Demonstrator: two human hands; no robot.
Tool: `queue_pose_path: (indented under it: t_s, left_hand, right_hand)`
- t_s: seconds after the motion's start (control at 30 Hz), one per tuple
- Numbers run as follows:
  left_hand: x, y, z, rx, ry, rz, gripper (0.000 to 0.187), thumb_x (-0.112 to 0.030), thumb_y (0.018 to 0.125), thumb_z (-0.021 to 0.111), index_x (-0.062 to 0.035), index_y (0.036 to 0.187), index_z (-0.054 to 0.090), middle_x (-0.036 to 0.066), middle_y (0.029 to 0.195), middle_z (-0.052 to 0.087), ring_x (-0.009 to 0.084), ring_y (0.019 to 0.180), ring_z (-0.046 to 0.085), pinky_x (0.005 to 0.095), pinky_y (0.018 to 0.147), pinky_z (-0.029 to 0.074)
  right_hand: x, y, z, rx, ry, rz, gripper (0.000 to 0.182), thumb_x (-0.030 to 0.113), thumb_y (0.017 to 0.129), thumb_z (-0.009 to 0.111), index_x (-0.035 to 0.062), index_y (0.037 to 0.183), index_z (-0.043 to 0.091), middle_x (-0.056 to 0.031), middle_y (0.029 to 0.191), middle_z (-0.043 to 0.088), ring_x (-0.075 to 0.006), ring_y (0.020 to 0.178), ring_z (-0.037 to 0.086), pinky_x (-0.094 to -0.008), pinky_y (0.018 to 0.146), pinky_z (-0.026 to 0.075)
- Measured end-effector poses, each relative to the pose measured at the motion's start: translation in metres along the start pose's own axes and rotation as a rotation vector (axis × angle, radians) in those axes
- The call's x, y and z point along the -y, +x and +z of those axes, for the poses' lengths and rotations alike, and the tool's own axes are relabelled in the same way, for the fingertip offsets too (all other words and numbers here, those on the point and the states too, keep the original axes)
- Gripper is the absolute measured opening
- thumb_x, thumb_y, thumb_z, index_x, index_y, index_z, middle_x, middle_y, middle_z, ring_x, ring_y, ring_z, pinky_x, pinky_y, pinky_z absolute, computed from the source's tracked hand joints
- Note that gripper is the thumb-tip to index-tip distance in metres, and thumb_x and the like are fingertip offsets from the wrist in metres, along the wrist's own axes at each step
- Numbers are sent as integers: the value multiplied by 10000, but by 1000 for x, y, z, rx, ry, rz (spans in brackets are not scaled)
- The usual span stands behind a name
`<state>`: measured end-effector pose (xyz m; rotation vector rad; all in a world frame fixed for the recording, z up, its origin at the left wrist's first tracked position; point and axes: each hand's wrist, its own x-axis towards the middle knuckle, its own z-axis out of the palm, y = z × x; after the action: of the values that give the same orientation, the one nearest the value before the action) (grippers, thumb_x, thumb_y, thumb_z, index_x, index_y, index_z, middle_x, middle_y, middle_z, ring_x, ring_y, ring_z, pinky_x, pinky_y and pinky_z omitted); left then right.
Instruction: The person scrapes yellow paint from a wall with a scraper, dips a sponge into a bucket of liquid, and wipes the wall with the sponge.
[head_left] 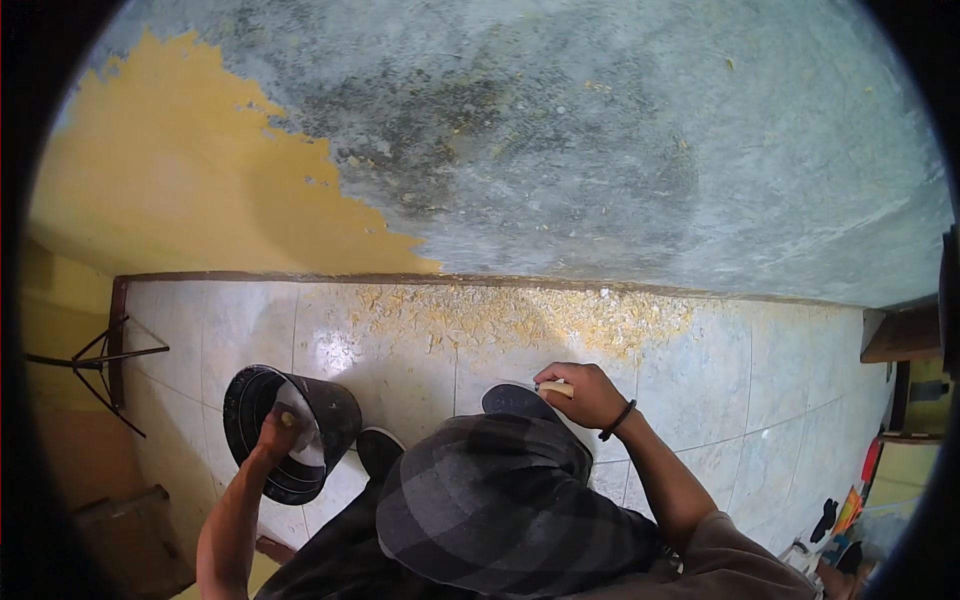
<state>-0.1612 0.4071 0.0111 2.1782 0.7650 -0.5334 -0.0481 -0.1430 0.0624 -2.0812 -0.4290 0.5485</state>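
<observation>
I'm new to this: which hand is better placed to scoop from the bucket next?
Left, probably: left hand reaches into the bucket; right hand holds a pale handle, well away from it.

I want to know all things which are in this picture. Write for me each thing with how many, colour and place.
Wall: one, grey, yellow paint at left; across top
Flakes: many, yellow and white; floor along wall
Floor: one, pale tiled; centre
Bucket: one, black; left
Stand: one, black; far left
Box-like object: one, brown; lower left
Clutter: several, mixed colours; lower right
Pale handle: one, cream; in right hand
Yellowish-ended item: one, mostly hidden; in left hand
Shoes: two, dark; below centre
Checked cloth: one, dark grey; bottom centre
Wristband: one, black; right wrist
Left hand: one; inside bucket
Right hand: one; above a shoe
</observation>
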Motion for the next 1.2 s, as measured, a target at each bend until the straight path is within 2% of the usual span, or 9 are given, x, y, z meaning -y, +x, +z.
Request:
queue_pose_path:
  t_s: [0.23,0.37,0.43,0.57,0.77,0.9,1.1,1.17,1.2]
  left_hand:
    - [-33,-22,5,53,225,-32,329,-302,886,591,23,922,631,205,823,675,303,820,686,387,680,521]
    - [-24,-16,-11,8,510,212,396,-370,873,613,15,964,626,209,804,676,325,834,685,411,688,527]
    - [-87,-49,-21,157,527,31,492,-438,844,635,12,1041,607,225,877,675,353,881,672,417,732,530]
    - [-74,-48,-53,179,606,81,566,-489,809,662,-4,1096,601,208,993,671,345,980,646,386,809,519]
    - [-160,-82,-102,100,589,-58,532,-491,824,643,6,1013,631,201,877,678,274,840,675,365,739,521]
    - [-213,-92,-123,-478,372,350,401,-369,898,600,27,962,588,204,789,639,295,731,635,396,668,491]
    - [-399,-94,-139,-1585,25,1131,361,-219,954,560,26,1213,500,166,1049,565,261,941,567,343,797,459]
    - [-438,-82,-125,-1496,-347,1313,393,-199,933,596,18,1246,501,159,1107,570,218,923,589,273,684,492]
    - [-452,-77,-112,-1626,-224,1330,425,-163,912,616,31,1265,482,181,1169,566,252,1003,584,306,787,494]
  right_hand:
    - [-6,-2,11,-27,-56,-70,216,203,831,648,68,999,650,-111,919,685,-286,847,661,-352,757,515]
    - [-7,-4,12,-17,-28,-49,204,206,834,628,71,987,644,-127,909,680,-303,847,654,-372,754,513]
    - [-6,-5,9,-7,-9,-62,198,197,833,610,69,981,639,-140,902,675,-322,846,646,-395,754,511]
    - [-10,-8,5,-34,-7,-63,197,208,825,628,78,971,647,-136,886,678,-310,826,654,-379,741,516]
    - [-11,-18,-7,-38,-4,14,205,215,819,644,80,974,656,-128,900,683,-305,837,660,-364,749,517]
    - [-23,-22,-10,-65,2,9,201,202,821,652,78,980,662,-121,903,688,-293,834,665,-353,744,518]
    - [-20,-27,-17,-79,19,46,191,195,827,674,71,972,667,-117,877,694,-258,820,679,-326,727,523]
    - [-18,-27,-18,-101,27,65,186,193,829,674,71,969,666,-121,875,693,-259,815,680,-322,722,522]
    - [-19,-27,-19,-99,24,68,186,193,829,674,71,969,666,-121,875,693,-259,815,680,-322,722,522]
